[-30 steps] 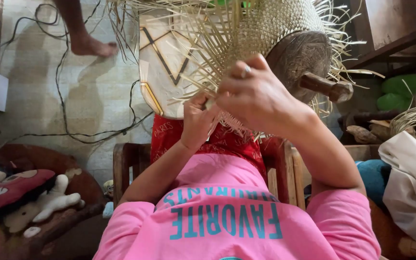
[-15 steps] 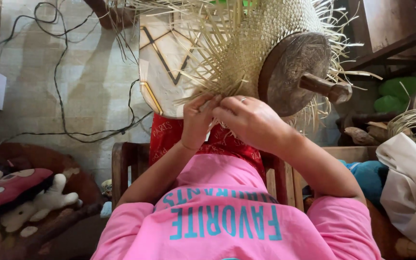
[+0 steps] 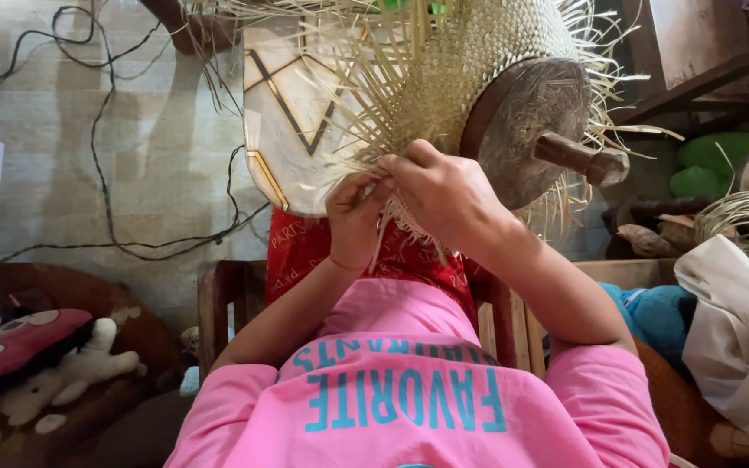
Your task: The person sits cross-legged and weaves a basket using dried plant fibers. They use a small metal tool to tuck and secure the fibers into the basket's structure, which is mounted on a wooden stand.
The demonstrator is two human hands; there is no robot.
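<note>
A half-woven straw hat (image 3: 478, 61) sits on a round wooden block (image 3: 526, 121) with a peg handle (image 3: 578, 156), held over the person's lap, with loose pale strands (image 3: 374, 104) fanning from its edge. Both hands meet at that edge. The left hand (image 3: 353, 217) has its fingers pinched shut on a few strands; the right hand (image 3: 448, 195) curls closed over the neighbouring strands. The step looks like plaiting the brim; the next move likely needs one strand crossed over the next and drawn snug. Beyond lie a tiled floor (image 3: 132, 156), cables (image 3: 106, 173) and a plush toy (image 3: 62, 373).
</note>
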